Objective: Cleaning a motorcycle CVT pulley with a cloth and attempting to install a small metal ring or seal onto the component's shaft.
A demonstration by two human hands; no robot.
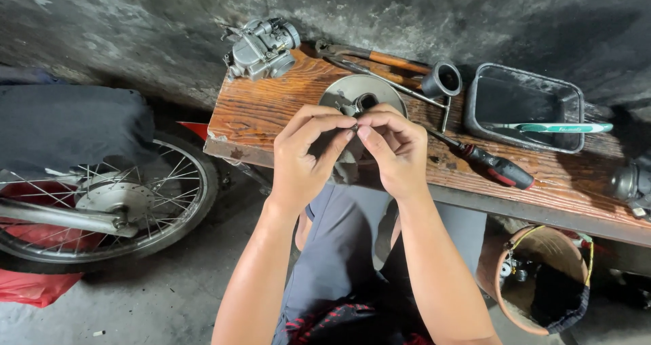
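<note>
Brown grained wooden bench (271, 108); red-and-black screwdriver (498, 167); grey carburettor (263, 48); teal toothbrush (556, 127).

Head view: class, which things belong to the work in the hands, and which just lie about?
In hand:
- left hand and right hand pinching a tiny dark part

Lying about:
- carburettor
- round metal dish
- screwdriver
- grey tray with toothbrush
- spoked wheel

No packages, labels, signs or screens show anywhere on the bench or floor.
</note>
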